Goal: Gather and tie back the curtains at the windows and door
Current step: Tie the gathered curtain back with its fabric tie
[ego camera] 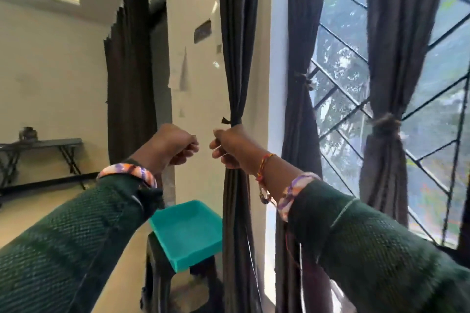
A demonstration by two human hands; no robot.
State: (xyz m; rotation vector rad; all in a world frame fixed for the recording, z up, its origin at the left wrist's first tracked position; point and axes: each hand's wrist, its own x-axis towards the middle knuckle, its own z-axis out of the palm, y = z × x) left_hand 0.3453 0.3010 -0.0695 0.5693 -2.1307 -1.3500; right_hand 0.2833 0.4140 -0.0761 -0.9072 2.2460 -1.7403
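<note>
Dark fabric of the door curtain [131,79] hangs loose at far left, judged not yet tied. At centre, the left hand [173,146] is curled, seemingly pinching a tie end too thin to confirm. The right hand [232,148] grips the gathered curtain [237,58] just under its tie [230,122]; tightening the knot seems next. Two window curtains [384,84] at right are already tied.

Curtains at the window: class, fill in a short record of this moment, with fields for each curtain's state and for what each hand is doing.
middle curtain: gathered, tie around it
right hand: grips the gathered curtain just under the tie
left hand: fingers curled, apart from the curtain; whether it holds a tie end cannot be told
window curtains: both already tied
far curtain: hanging loose
tray: teal, on a dark stool
</note>
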